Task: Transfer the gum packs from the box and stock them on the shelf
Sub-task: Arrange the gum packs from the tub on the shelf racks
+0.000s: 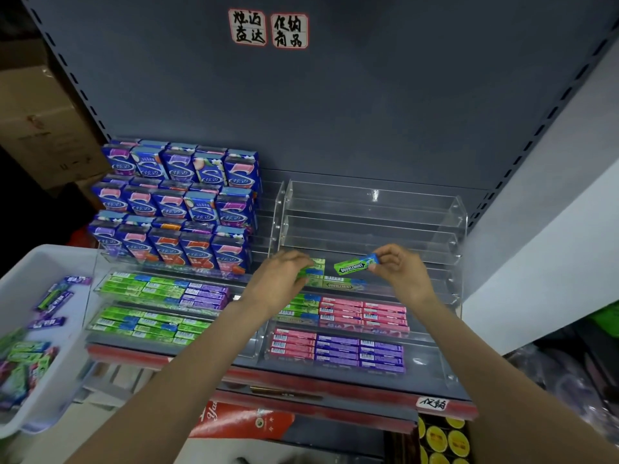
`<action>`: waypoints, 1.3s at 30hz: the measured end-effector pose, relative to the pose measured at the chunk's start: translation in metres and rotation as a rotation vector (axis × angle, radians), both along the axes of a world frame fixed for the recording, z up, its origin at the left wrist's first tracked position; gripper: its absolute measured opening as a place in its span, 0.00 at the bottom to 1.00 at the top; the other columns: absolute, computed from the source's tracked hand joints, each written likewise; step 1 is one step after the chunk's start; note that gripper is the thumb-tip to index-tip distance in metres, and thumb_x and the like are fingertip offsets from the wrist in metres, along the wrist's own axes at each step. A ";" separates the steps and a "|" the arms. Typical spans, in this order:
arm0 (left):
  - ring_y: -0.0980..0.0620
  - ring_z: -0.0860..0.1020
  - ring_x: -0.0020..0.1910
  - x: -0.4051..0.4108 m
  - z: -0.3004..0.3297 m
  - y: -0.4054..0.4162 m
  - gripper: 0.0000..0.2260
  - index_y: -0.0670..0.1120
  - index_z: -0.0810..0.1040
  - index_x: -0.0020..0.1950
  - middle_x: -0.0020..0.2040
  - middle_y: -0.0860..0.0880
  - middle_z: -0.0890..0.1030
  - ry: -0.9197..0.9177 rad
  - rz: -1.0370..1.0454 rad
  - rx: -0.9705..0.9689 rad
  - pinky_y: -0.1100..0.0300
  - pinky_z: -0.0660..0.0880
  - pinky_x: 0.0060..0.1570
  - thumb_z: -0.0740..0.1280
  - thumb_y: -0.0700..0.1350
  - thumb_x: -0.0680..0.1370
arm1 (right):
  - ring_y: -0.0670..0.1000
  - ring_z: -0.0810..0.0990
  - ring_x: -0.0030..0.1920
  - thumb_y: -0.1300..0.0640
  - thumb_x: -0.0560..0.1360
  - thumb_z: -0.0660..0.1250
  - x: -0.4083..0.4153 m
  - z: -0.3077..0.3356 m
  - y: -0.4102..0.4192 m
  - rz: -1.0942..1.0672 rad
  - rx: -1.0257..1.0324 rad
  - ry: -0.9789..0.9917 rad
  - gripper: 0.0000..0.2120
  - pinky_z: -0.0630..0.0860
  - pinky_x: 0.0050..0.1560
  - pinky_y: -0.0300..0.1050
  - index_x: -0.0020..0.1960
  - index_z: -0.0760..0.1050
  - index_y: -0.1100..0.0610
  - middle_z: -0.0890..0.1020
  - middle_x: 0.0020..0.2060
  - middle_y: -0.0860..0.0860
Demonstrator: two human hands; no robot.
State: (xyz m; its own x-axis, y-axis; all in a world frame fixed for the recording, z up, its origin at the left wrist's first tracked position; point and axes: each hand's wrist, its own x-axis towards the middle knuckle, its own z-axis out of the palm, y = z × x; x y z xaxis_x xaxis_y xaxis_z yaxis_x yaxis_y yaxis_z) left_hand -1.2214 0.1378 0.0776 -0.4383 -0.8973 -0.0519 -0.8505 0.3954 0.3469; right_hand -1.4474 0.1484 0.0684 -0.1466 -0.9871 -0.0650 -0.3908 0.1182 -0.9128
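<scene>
The white box [43, 262] stands at the far left beside the shelf, with loose green and purple gum packs [25, 349] lying in a jumble inside it. To its right, the left hand [279, 283] curls its fingers over a few green packs [313, 271] on the third tier of the clear acrylic rack [452, 226], apparently steadying or squaring them. Just beside it, the right hand [400, 272] pinches one end of a green Doublemint pack [356, 265], held slightly tilted above the tier, not yet resting on it. To place it well, I judge the pack should be levelled, label up, and slid in snug against the ones the left hand holds, so the row stays straight; a skewed pack could slip toward the tier's front lip. The two tiers above are bare; the lower ones hold pink and purple packs [363, 316]. The rack sits on a dark grey metal shelf [335, 386] with a red edge strip, backed by a slotted panel bearing two handwritten labels [268, 28]; tall blue cartons [174, 202] are stacked at the left, and a pale wall rises at the right
</scene>
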 end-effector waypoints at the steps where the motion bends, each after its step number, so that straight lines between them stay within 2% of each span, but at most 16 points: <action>1: 0.52 0.63 0.71 0.001 -0.001 0.001 0.20 0.49 0.68 0.72 0.72 0.51 0.67 -0.068 -0.030 -0.004 0.56 0.58 0.72 0.62 0.45 0.80 | 0.42 0.78 0.40 0.66 0.71 0.71 0.001 -0.003 0.000 0.005 0.003 0.040 0.07 0.74 0.41 0.29 0.47 0.76 0.58 0.80 0.40 0.48; 3: 0.53 0.59 0.74 0.001 -0.002 0.002 0.21 0.51 0.63 0.74 0.75 0.53 0.62 -0.146 -0.069 0.007 0.56 0.52 0.72 0.60 0.45 0.81 | 0.42 0.79 0.40 0.65 0.71 0.71 0.003 -0.005 0.001 0.029 0.002 0.108 0.08 0.74 0.43 0.30 0.49 0.77 0.57 0.80 0.40 0.48; 6: 0.52 0.57 0.75 0.002 0.000 0.003 0.22 0.52 0.60 0.76 0.76 0.53 0.59 -0.182 -0.085 0.018 0.57 0.50 0.72 0.59 0.44 0.81 | 0.46 0.80 0.42 0.63 0.71 0.71 0.000 -0.006 0.000 0.089 -0.015 0.214 0.13 0.75 0.45 0.34 0.55 0.79 0.57 0.82 0.42 0.49; 9: 0.51 0.57 0.75 0.002 0.001 0.004 0.23 0.52 0.60 0.76 0.76 0.53 0.59 -0.178 -0.088 0.019 0.57 0.51 0.72 0.59 0.43 0.81 | 0.46 0.79 0.44 0.64 0.72 0.70 -0.005 -0.006 -0.004 0.167 0.001 0.347 0.13 0.71 0.40 0.25 0.56 0.80 0.57 0.83 0.47 0.52; 12: 0.52 0.58 0.74 0.002 0.001 0.002 0.23 0.52 0.60 0.75 0.76 0.52 0.60 -0.174 -0.090 0.018 0.56 0.52 0.72 0.59 0.43 0.81 | 0.44 0.78 0.45 0.63 0.75 0.67 -0.005 -0.005 -0.006 0.274 0.017 0.459 0.11 0.69 0.38 0.21 0.57 0.80 0.59 0.83 0.51 0.54; 17: 0.52 0.60 0.73 0.001 0.002 0.002 0.22 0.52 0.62 0.75 0.76 0.53 0.61 -0.162 -0.086 0.015 0.57 0.52 0.72 0.60 0.44 0.81 | 0.46 0.78 0.53 0.60 0.78 0.63 0.002 -0.005 -0.006 0.354 0.043 0.505 0.12 0.69 0.49 0.29 0.59 0.78 0.58 0.82 0.55 0.52; 22: 0.51 0.60 0.73 0.000 0.002 0.002 0.22 0.51 0.62 0.75 0.75 0.52 0.62 -0.165 -0.081 0.005 0.56 0.52 0.72 0.60 0.44 0.81 | 0.47 0.78 0.54 0.58 0.78 0.63 0.009 -0.005 -0.005 0.402 0.020 0.505 0.12 0.69 0.53 0.33 0.60 0.78 0.58 0.81 0.56 0.52; 28: 0.52 0.59 0.74 -0.002 -0.001 0.004 0.21 0.52 0.62 0.75 0.75 0.53 0.62 -0.167 -0.061 -0.022 0.56 0.52 0.72 0.59 0.44 0.81 | 0.44 0.74 0.51 0.52 0.75 0.67 0.014 -0.006 -0.007 0.460 0.025 0.553 0.14 0.67 0.51 0.34 0.58 0.77 0.57 0.80 0.55 0.51; 32: 0.52 0.60 0.73 -0.002 -0.003 0.004 0.21 0.52 0.63 0.74 0.74 0.53 0.63 -0.159 -0.060 -0.036 0.56 0.54 0.72 0.60 0.44 0.81 | 0.49 0.76 0.54 0.53 0.75 0.68 0.014 -0.008 -0.007 0.496 0.003 0.629 0.15 0.69 0.53 0.34 0.60 0.75 0.57 0.79 0.56 0.53; 36: 0.52 0.62 0.72 -0.001 -0.004 0.004 0.20 0.52 0.63 0.74 0.73 0.53 0.65 -0.160 -0.057 -0.059 0.57 0.56 0.71 0.59 0.45 0.81 | 0.51 0.76 0.57 0.53 0.75 0.68 0.017 -0.007 -0.008 0.508 -0.003 0.686 0.17 0.73 0.59 0.45 0.62 0.74 0.57 0.78 0.58 0.53; 39: 0.52 0.63 0.71 -0.003 -0.004 0.004 0.20 0.51 0.65 0.73 0.72 0.52 0.67 -0.148 -0.050 -0.081 0.56 0.57 0.70 0.59 0.44 0.81 | 0.51 0.76 0.57 0.52 0.75 0.68 0.018 -0.006 -0.007 0.497 0.002 0.702 0.19 0.73 0.58 0.46 0.64 0.73 0.56 0.78 0.58 0.53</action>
